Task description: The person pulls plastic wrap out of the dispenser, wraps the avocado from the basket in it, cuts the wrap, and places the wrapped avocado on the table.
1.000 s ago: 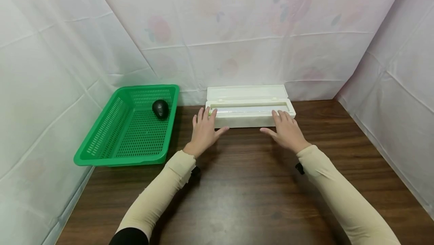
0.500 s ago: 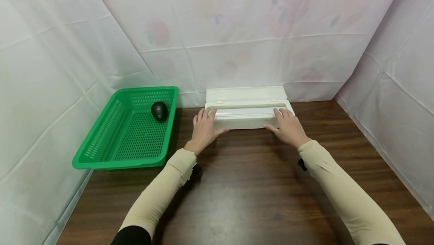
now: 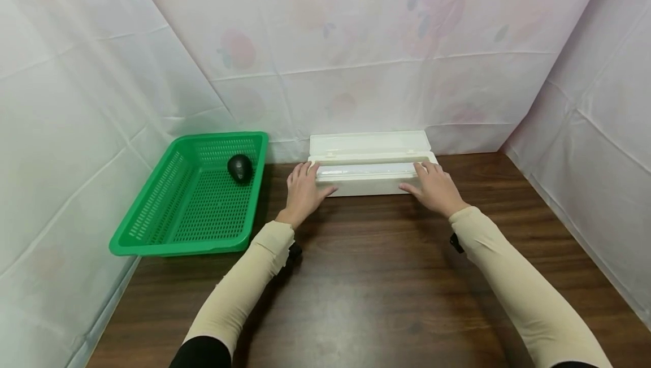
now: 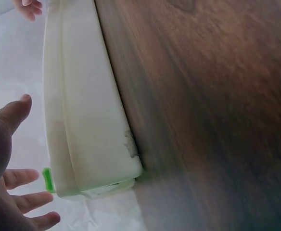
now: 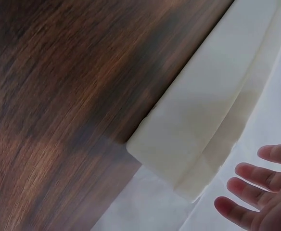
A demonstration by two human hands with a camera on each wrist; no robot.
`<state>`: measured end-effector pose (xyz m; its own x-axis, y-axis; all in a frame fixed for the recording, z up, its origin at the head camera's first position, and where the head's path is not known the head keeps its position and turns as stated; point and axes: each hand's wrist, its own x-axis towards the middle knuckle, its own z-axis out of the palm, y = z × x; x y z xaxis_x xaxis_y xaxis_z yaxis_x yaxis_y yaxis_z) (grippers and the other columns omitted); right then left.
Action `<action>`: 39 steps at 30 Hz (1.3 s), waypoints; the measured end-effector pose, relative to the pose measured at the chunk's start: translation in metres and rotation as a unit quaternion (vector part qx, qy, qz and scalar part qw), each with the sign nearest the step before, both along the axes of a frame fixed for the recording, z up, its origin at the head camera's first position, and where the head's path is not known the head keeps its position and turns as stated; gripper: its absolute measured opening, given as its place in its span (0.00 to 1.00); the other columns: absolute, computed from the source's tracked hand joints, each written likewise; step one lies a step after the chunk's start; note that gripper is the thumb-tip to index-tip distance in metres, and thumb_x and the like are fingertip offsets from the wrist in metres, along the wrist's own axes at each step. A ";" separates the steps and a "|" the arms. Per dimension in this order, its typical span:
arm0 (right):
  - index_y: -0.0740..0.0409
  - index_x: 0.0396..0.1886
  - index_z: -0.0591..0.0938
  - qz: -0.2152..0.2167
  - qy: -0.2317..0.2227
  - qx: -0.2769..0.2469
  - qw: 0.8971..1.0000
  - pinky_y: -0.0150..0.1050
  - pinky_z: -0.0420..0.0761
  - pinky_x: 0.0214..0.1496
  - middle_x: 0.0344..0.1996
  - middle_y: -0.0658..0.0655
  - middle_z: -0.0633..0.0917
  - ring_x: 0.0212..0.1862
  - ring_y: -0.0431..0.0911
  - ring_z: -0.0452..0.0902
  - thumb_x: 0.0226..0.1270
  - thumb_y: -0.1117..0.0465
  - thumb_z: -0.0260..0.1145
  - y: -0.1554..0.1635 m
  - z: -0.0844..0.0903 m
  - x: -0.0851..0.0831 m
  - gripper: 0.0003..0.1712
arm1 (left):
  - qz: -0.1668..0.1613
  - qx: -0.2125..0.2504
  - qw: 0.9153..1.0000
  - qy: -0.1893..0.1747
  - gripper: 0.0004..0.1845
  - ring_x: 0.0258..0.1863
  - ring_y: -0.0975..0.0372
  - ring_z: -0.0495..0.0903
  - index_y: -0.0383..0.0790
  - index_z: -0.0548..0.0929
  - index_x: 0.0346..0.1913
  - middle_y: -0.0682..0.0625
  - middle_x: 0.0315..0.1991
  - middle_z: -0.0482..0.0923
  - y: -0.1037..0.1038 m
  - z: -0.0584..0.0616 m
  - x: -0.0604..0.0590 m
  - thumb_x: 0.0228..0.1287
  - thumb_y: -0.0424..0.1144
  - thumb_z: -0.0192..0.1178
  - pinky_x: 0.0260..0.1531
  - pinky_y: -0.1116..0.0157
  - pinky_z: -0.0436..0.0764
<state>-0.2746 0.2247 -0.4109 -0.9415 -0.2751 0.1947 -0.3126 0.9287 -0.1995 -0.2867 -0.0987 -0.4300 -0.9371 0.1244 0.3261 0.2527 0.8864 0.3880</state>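
Creased white sheets (image 3: 366, 34) on three sides; dark wood-grain tabletop (image 3: 386, 255), pale glare (image 3: 333, 294).

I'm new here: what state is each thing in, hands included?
Long white plastic box: open, resting on the brown wood-grain table.
White plastic lid: tipped back, open.
Shiny pale strip: lying lengthwise inside the box.
Green plastic mesh basket: upright, holding one item.
Black oval object: lying in the basket.
Left hand: open, at the box's left end; contact unclear.
Right hand: open, at its right end; contact unclear.
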 end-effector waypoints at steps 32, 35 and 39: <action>0.68 0.67 0.71 0.019 -0.026 -0.001 0.999 0.63 0.67 0.63 0.59 0.75 0.72 0.62 0.69 0.65 0.73 0.51 0.59 0.038 0.004 -0.023 0.31 | -0.012 0.059 0.998 -0.004 0.29 0.67 0.46 0.65 0.40 0.75 0.65 0.41 0.67 0.71 -0.005 -0.004 -0.019 0.67 0.53 0.60 0.65 0.42 0.65; 0.67 0.66 0.72 0.020 -0.032 -0.005 0.999 0.63 0.68 0.63 0.60 0.75 0.72 0.62 0.69 0.65 0.73 0.52 0.59 0.040 0.004 -0.027 0.30 | -0.018 0.060 0.998 0.001 0.28 0.66 0.45 0.65 0.39 0.75 0.64 0.41 0.65 0.72 -0.005 -0.003 -0.022 0.68 0.52 0.60 0.64 0.41 0.65; 0.66 0.67 0.72 0.025 -0.039 -0.004 0.999 0.63 0.68 0.63 0.61 0.74 0.72 0.63 0.69 0.64 0.74 0.53 0.58 0.044 0.002 -0.031 0.29 | -0.025 0.059 0.998 -0.007 0.26 0.67 0.45 0.64 0.39 0.76 0.64 0.41 0.65 0.73 -0.004 -0.003 -0.025 0.68 0.50 0.60 0.64 0.42 0.65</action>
